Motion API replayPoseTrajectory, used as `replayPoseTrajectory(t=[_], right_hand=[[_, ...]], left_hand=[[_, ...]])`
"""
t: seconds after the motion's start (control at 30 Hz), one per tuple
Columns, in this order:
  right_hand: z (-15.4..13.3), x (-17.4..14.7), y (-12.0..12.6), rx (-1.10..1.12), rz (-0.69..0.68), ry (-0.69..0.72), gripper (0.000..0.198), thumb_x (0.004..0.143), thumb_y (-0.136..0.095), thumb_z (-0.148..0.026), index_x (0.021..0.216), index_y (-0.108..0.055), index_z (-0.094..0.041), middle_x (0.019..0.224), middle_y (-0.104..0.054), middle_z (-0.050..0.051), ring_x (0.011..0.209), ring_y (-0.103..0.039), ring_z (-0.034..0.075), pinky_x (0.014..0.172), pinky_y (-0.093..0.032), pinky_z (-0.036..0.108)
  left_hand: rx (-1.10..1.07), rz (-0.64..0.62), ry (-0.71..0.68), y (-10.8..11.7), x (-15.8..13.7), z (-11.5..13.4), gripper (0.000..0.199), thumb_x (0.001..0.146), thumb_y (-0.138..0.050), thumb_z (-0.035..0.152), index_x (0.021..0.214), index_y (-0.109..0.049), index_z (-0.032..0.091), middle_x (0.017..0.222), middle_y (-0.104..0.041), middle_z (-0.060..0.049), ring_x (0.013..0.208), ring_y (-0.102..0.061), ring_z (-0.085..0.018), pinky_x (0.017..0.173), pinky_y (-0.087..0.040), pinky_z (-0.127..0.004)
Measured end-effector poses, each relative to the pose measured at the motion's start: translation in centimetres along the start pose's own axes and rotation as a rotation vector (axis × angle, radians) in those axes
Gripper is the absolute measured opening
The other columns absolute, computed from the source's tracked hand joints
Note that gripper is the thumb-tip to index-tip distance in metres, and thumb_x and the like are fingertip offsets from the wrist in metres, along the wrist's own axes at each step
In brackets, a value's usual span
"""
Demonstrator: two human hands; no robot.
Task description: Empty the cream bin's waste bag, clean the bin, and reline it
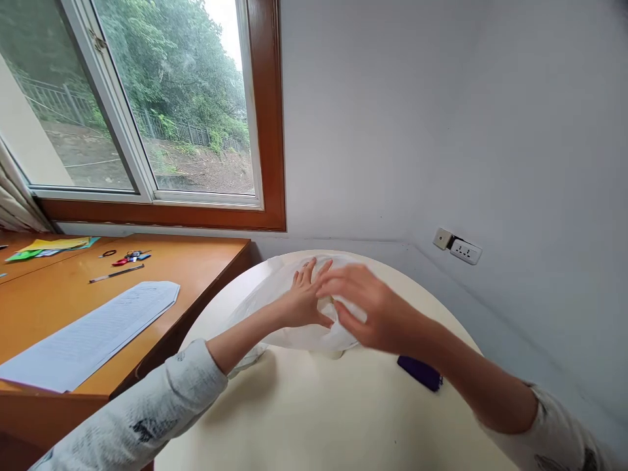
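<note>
Left hand (310, 302) splayed, right hand (370, 304) half-open
Both seemingly empty, right one blurred; white sheet (294, 337) beneath, translucent, crumpled.

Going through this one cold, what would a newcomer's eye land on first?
Probably the two bare hands mid-picture: the left hand spread and the right hand blurred, both over thin white plastic on the round table. Next comes the bright window at upper left, then the dark purple thing beneath the right forearm.
</note>
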State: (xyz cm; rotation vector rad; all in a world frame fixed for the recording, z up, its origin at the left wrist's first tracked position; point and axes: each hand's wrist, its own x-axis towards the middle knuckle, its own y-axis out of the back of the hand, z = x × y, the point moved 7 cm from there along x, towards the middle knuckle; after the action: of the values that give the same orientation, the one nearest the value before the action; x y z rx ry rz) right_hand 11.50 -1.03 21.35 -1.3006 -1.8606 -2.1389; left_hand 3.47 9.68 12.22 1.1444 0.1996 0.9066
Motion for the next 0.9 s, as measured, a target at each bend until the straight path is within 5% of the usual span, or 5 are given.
replayPoseTrajectory(t=[0.1,0.23,0.47,0.77,0.9], right_hand=[[-1.6,-0.3,-3.1,0.017,-0.160,0.073,0.028,0.073,-0.037,-0.001,0.088,-0.054,-0.017,0.093,-0.061,0.006,0.082,-0.052,0.015,0.072,-0.042,0.027],[1.9,-1.4,-6.0,-0.139,-0.334,-0.140,0.023,0.075,-0.037,-0.004,0.086,-0.053,-0.017,0.075,-0.061,0.002,0.060,-0.049,0.014,0.055,-0.034,0.025],[5.8,-3.3,-6.6,-0.412,-0.417,-0.192,0.024,0.079,-0.036,-0.007,0.084,-0.057,-0.017,0.056,-0.060,0.003,0.054,-0.050,0.015,0.082,-0.029,0.037],[10.3,-4.9,-6.0,-0.295,-0.214,-0.585,0.050,0.083,-0.044,-0.040,0.128,-0.037,-0.021,0.127,-0.045,0.012,0.114,-0.041,0.027,0.078,-0.039,0.036],[13.2,-6.2,-7.0,-0.132,-0.244,-0.742,0.045,0.084,-0.042,-0.037,0.125,-0.043,-0.020,0.126,-0.048,0.011,0.110,-0.047,0.025,0.078,-0.040,0.035]], left_hand=[[0.056,-0.086,0.048,-1.2,0.4,-0.8,0.113,0.058,-0.073,0.029,0.141,0.003,0.024,0.147,0.007,-0.020,0.133,0.005,-0.042,0.102,-0.007,-0.062],[0.053,-0.142,0.064,-1.2,-0.1,-0.7,0.116,0.051,-0.078,0.038,0.141,-0.005,0.025,0.147,0.005,-0.021,0.133,0.010,-0.041,0.101,-0.008,-0.063],[0.111,-0.103,-0.142,-0.3,-2.4,1.4,0.055,0.061,-0.074,0.042,0.111,-0.056,0.029,0.143,-0.020,-0.010,0.133,-0.010,-0.037,0.104,-0.009,-0.061],[0.195,0.186,-0.415,-0.6,-4.4,3.0,0.015,0.082,-0.051,0.014,0.091,-0.060,0.020,0.114,-0.052,-0.011,0.111,-0.046,-0.022,0.101,-0.032,-0.047],[0.204,0.264,-0.428,-0.5,-5.4,3.5,0.014,0.083,-0.046,0.012,0.088,-0.057,0.020,0.092,-0.057,-0.008,0.089,-0.052,-0.018,0.079,-0.044,-0.036]])
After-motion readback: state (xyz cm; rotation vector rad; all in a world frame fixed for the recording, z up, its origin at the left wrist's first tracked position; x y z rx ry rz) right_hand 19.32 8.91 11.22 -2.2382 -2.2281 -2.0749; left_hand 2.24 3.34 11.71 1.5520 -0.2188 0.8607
